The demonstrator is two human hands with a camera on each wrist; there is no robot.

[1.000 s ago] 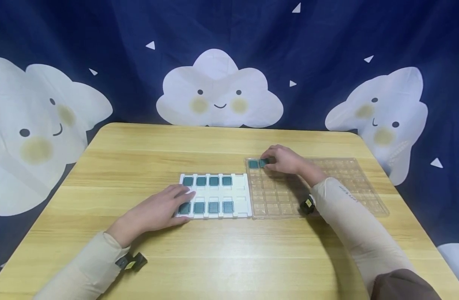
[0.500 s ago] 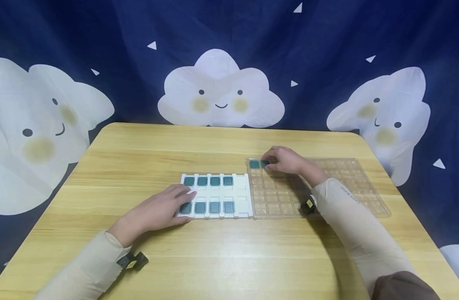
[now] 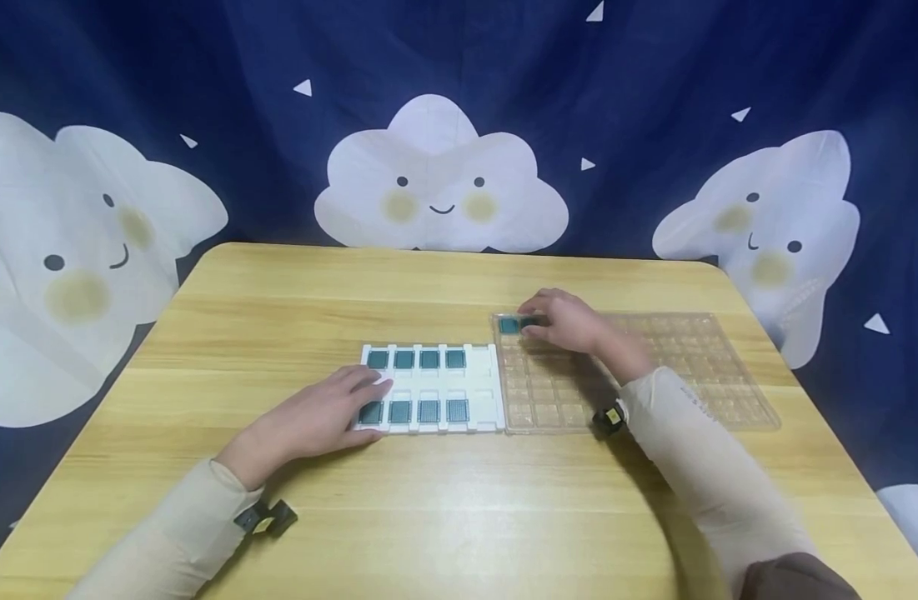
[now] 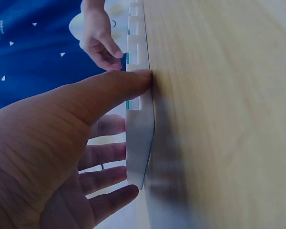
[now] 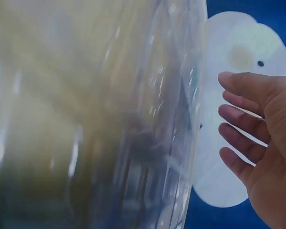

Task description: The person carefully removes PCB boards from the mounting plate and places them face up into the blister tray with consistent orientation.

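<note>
My left hand (image 3: 308,421) rests at the left end of a white tray (image 3: 485,367), its thumb against the front edge and its fingers spread over the end. Two rows of green square chips (image 3: 428,359) lie in that tray, the rightmost pockets bare. My right hand (image 3: 567,321) hovers at the far left corner of a clear plastic tray (image 3: 706,367). One chip (image 3: 509,325) sits in the corner pocket; a second chip (image 3: 529,320) beside it is partly hidden by my fingers. In the right wrist view, the right thumb (image 5: 245,86) stands apart from the fingers, nothing between them.
The two trays stand side by side on a light wooden table (image 3: 459,517), the clear one to the right with many bare pockets. A dark blue curtain (image 3: 459,50) printed with white clouds hangs behind the table's far edge. Small black cameras sit on both wrists.
My right hand has shifted slightly left over the second chip, which sits beside the corner chip, and its wrist has turned a little. My left hand stays on the white tray.
</note>
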